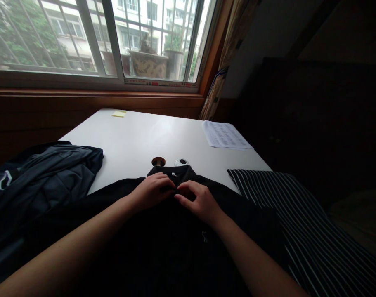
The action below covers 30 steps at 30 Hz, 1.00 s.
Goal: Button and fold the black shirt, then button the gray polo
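Observation:
A black collared shirt (181, 251) lies spread over the near part of the white table (138, 132), its collar toward the window. A small white logo shows on its chest. My left hand (153, 190) rests at the collar opening, fingers bent and closed on the cloth. Facing it, my right hand (202, 202) has its fingers curled at the same spot, thumb below, pinching the shirt's front just under the collar. The fingertips of both hands nearly meet. Whether a button is between them is too dark and small to see.
To the left lies a crumpled dark grey-blue garment (67, 173); a black-and-white striped garment (299, 206) hangs over the right side. Printed papers (226, 135) and a yellow sticky pad (119, 113) sit farther back. Beyond the collar are a round table hole (158, 161) and a roundish white object (182, 162).

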Motion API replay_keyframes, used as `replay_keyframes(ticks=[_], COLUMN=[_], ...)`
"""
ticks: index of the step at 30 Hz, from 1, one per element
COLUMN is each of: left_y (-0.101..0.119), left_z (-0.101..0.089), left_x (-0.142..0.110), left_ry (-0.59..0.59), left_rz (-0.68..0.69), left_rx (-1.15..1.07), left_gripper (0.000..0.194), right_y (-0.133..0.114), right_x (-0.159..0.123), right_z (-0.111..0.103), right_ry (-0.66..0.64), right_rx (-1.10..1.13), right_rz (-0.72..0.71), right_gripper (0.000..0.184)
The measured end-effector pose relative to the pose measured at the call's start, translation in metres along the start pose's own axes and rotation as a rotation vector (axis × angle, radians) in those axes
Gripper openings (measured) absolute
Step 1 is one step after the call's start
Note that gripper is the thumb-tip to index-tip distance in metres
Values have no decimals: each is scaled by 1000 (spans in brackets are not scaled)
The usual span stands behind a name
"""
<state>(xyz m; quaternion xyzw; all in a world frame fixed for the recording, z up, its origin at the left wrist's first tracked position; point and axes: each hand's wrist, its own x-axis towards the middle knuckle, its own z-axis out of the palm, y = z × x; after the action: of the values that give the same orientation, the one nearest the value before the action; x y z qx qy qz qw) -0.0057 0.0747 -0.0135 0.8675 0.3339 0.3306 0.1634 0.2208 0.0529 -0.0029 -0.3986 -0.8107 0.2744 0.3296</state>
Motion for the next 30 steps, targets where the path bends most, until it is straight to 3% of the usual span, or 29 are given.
replay_keyframes(ticks=[6, 13, 19, 30], left_y=[-1, -1, 0, -1], left_z=[1, 0, -1, 0], left_x=[0, 1, 1, 0], left_ry=[-7, 3, -6, -15], left_rz=[17, 47, 60, 70], left_rx=[1, 7, 18, 12], left_gripper=[9, 6, 6, 12], right_y=[-4, -1, 8, 16], right_x=[0, 4, 4, -1], right_z=[0, -1, -4, -6], right_ry=[35, -90, -101, -16], right_rx=[43, -16, -18, -353], right_rz=[96, 60, 51, -293], right_gripper=[25, 26, 12, 11])
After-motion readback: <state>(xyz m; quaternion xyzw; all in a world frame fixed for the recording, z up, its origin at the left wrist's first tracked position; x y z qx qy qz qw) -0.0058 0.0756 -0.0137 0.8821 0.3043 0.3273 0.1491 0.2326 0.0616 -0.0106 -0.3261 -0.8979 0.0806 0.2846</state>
